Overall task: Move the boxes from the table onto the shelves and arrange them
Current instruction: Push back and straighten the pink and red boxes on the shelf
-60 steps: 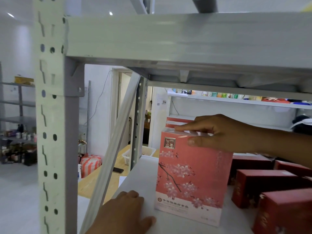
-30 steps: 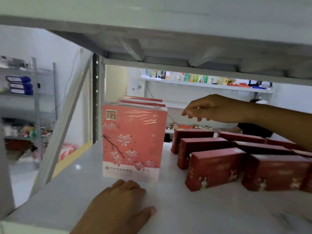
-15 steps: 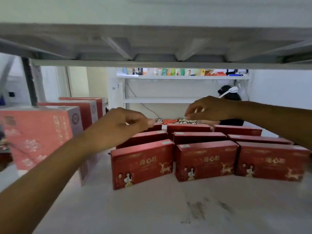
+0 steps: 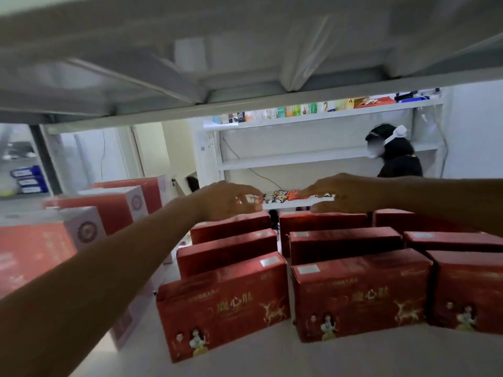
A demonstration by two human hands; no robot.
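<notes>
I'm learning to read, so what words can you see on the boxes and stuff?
"心": middle of three gold characters on the front red boxes; its neighbours are too blurred.
White stickers on box tops: too small.
Round seals on pink boxes: blurred.
Far shelf packets: too small.

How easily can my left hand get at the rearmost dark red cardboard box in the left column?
Likely yes: the left hand hovers right over that rearmost dark red cardboard box, nothing lies between them, and the grey metal shelf above leaves clearance.
</notes>
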